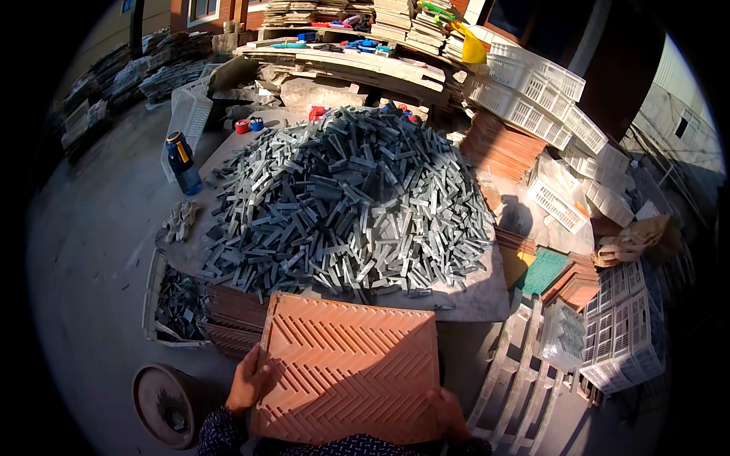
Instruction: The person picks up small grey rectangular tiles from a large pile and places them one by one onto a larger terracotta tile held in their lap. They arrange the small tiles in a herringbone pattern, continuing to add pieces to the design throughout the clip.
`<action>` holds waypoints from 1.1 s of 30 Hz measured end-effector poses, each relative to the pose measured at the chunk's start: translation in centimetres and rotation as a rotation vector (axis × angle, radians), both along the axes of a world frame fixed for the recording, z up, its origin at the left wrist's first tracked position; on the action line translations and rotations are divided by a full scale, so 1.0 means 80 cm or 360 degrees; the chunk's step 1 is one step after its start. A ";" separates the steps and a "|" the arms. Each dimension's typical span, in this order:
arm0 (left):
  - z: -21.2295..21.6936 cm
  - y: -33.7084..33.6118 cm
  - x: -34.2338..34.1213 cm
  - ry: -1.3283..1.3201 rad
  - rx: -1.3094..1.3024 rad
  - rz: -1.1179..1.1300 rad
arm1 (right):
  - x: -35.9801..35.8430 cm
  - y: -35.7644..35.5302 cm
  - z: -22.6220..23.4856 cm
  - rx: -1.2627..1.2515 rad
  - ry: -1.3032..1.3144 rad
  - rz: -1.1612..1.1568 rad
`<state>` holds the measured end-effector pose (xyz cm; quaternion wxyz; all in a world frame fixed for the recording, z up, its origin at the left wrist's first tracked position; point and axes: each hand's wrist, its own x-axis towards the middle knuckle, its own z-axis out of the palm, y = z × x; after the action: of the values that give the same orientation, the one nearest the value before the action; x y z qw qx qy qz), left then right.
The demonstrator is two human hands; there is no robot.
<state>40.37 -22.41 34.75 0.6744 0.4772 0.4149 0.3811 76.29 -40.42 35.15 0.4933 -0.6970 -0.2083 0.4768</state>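
Observation:
An orange-brown moulded tray (346, 365) with slots in a herringbone pattern lies tilted in front of me, its slots bare of strips. My left hand (248, 381) grips its left edge, with the thumb on the face. At the lower right edge my right hand (449, 413) holds the same tray, partly in shadow. Just beyond the tray's far edge rises a large heap of short grey stone strips (334, 190) on a table (483, 292). More brown trays (232, 311) are stacked at the near left of the heap.
A white crate (156, 300) of dark chips and a round bucket (141, 406) stand at left. Gloves (181, 220) and a dark bottle (182, 163) rest at the table's left side. White crates (620, 327), a wooden pallet (506, 380) and brown tray stacks (498, 148) fill the right.

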 end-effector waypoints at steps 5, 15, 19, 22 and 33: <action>-0.013 0.044 0.020 -0.0348 0.0193 0.0065 | 0.003 0.032 -0.010 0.0255 -0.0047 -0.0142; -0.028 0.032 0.045 -0.0710 0.0217 0.0134 | 0.076 0.085 0.032 0.0387 -0.0871 0.0055; -0.034 0.054 0.018 -0.0982 -0.0349 -0.0365 | 0.145 0.132 0.164 0.0507 -0.1056 0.0372; 0.001 0.077 0.024 -0.0994 -0.0454 -0.0564 | 0.174 0.179 0.259 0.0773 -0.1225 0.0719; -0.042 0.007 0.085 -0.0367 -0.0250 -0.0766 | 0.122 0.310 0.228 0.0513 -0.1283 0.1772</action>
<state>47.15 -21.87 31.37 0.8232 0.4618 0.2383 0.2284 86.07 -15.66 53.40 0.1577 -0.5275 -0.7685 0.3261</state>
